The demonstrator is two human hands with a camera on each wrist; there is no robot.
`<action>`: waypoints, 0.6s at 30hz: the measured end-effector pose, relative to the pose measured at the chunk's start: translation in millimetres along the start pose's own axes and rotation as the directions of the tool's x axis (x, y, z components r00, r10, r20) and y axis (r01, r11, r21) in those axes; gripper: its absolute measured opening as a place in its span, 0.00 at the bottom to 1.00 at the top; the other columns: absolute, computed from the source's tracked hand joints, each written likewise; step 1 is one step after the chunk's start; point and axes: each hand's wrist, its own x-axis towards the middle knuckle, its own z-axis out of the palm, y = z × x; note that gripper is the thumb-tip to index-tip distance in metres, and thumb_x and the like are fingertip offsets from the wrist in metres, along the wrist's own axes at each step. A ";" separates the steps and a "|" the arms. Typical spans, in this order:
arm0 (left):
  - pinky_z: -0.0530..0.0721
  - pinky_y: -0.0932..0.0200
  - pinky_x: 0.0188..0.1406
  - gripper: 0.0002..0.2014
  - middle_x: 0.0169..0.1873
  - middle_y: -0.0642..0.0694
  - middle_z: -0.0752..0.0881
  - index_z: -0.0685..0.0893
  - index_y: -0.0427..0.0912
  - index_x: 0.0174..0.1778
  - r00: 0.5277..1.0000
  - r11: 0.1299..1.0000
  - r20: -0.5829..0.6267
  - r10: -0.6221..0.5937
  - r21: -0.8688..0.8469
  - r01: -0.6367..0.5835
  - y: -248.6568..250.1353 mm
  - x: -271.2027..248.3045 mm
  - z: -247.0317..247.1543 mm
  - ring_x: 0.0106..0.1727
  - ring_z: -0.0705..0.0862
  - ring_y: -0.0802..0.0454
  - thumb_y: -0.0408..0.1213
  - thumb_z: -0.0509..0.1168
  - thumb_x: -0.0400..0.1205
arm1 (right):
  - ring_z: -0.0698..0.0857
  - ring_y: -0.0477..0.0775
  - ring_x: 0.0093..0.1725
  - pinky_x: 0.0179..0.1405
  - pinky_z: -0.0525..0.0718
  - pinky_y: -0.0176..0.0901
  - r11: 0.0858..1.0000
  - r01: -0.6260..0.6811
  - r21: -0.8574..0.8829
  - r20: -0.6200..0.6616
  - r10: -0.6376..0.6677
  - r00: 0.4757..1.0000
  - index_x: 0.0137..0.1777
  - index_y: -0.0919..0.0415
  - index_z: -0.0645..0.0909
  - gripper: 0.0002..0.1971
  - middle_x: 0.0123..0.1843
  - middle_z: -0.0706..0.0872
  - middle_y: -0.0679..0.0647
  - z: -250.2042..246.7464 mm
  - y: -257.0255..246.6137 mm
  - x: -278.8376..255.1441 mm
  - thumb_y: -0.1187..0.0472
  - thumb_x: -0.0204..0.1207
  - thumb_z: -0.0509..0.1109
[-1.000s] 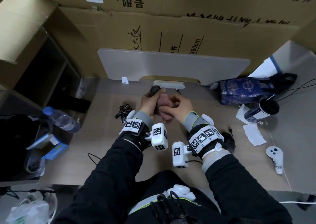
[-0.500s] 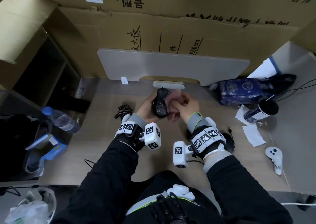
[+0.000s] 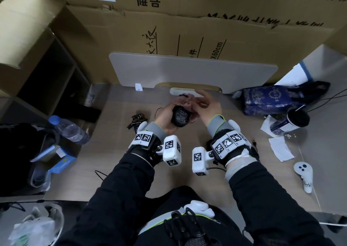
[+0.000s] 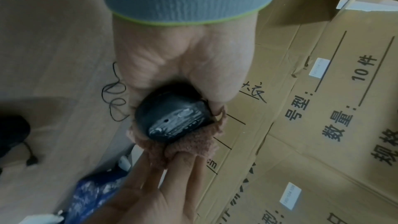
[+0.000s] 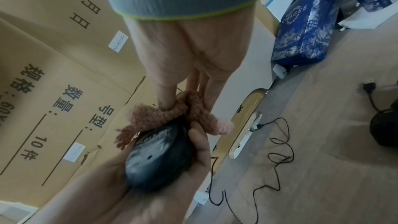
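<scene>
My left hand (image 3: 166,115) grips a black computer mouse (image 3: 180,116) with its labelled underside turned up toward me; the same mouse (image 4: 174,117) fills the left wrist view. My right hand (image 3: 207,103) pinches a fuzzy pink cloth (image 3: 185,103) against the far end of the mouse. In the right wrist view the thumb and fingers squeeze the cloth (image 5: 172,117) above the mouse (image 5: 159,157). The mouse's thin black cable (image 5: 277,149) trails loosely onto the desk. Both hands are held above the middle of the wooden desk (image 3: 116,151).
Cardboard boxes (image 3: 187,29) and a grey panel (image 3: 191,71) wall the back. A blue patterned bag (image 3: 268,99), a dark cup (image 3: 293,121), paper scraps (image 3: 279,150) and a white controller (image 3: 304,174) lie right. A water bottle (image 3: 69,129) and a cable bundle (image 3: 138,119) lie left.
The mouse has been rolled over in my left hand, from mostly hidden to underside up. My right hand with the cloth has shifted from the mouse's side to its far end.
</scene>
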 end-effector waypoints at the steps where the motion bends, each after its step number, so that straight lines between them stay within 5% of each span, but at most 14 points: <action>1: 0.91 0.48 0.33 0.08 0.42 0.35 0.88 0.80 0.33 0.54 0.999 0.999 0.003 0.045 -0.003 -0.045 1.7 1.0 2.2 0.36 0.90 0.42 0.34 0.60 0.86 | 0.89 0.47 0.48 0.38 0.87 0.38 1.000 0.003 -0.018 -0.005 -0.003 1.000 0.48 0.42 0.86 0.08 0.48 0.90 0.49 1.2 -2.0 0.2 0.57 0.73 0.78; 4: 0.87 0.49 0.42 0.16 0.53 0.30 0.86 0.76 0.30 0.64 0.994 0.992 -0.024 0.110 -0.058 -0.111 8.2 2.7 7.9 0.42 0.90 0.43 0.39 0.59 0.87 | 0.89 0.48 0.46 0.40 0.83 0.30 0.997 0.064 -0.049 0.072 -0.061 0.996 0.39 0.44 0.88 0.11 0.43 0.91 0.45 9.3 -8.1 -6.0 0.64 0.72 0.77; 6: 0.80 0.48 0.44 0.24 0.42 0.30 0.90 0.80 0.28 0.56 0.991 0.993 -0.096 0.089 -0.065 -0.096 10.3 6.0 6.2 0.39 0.89 0.42 0.50 0.54 0.91 | 0.87 0.46 0.42 0.37 0.83 0.31 0.997 0.050 0.063 0.153 -0.060 0.986 0.39 0.53 0.88 0.11 0.43 0.90 0.43 12.6 -12.3 -13.2 0.71 0.71 0.77; 8: 0.80 0.56 0.28 0.37 0.27 0.33 0.88 0.82 0.28 0.39 0.991 0.996 -0.130 0.038 -0.081 -0.049 10.0 9.7 2.2 0.20 0.83 0.50 0.56 0.42 0.92 | 0.85 0.39 0.34 0.31 0.83 0.32 0.994 -0.002 0.109 0.231 -0.023 0.973 0.41 0.60 0.87 0.08 0.43 0.89 0.44 14.1 -12.5 -16.2 0.74 0.70 0.78; 10: 0.66 0.70 0.07 0.39 0.28 0.31 0.88 0.81 0.29 0.41 0.998 0.996 -0.047 -0.029 -0.084 0.025 7.4 10.0 1.2 0.09 0.72 0.57 0.61 0.39 0.90 | 0.84 0.34 0.30 0.28 0.82 0.31 0.995 -0.012 0.098 0.266 -0.014 0.964 0.43 0.64 0.87 0.08 0.42 0.88 0.47 13.4 -8.1 -18.0 0.74 0.68 0.80; 13: 0.62 0.72 0.04 0.41 0.30 0.30 0.86 0.86 0.24 0.44 0.995 0.993 -0.069 -0.077 0.081 0.082 8.2 14.9 -1.3 0.09 0.71 0.57 0.56 0.38 0.91 | 0.87 0.34 0.37 0.41 0.84 0.30 0.993 0.069 0.096 0.181 -0.086 0.980 0.43 0.62 0.88 0.10 0.41 0.90 0.48 12.8 -0.2 -22.6 0.70 0.65 0.84; 16: 0.83 0.61 0.24 0.20 0.37 0.36 0.83 0.78 0.29 0.52 0.993 0.982 -0.111 -0.047 0.179 0.066 6.7 6.5 7.2 0.25 0.84 0.51 0.37 0.43 0.92 | 0.90 0.42 0.47 0.55 0.85 0.37 0.995 0.095 0.025 0.057 -0.097 0.994 0.39 0.44 0.88 0.10 0.41 0.92 0.43 14.8 3.7 -16.1 0.58 0.62 0.85; 18: 0.82 0.54 0.41 0.16 0.39 0.42 0.84 0.79 0.40 0.47 0.994 0.967 -0.108 -0.026 0.249 0.052 -2.6 1.8 10.7 0.38 0.84 0.49 0.32 0.47 0.92 | 0.89 0.41 0.45 0.52 0.85 0.37 0.997 0.056 -0.049 -0.010 -0.057 0.998 0.37 0.38 0.87 0.08 0.39 0.91 0.40 11.3 0.5 -8.3 0.50 0.62 0.83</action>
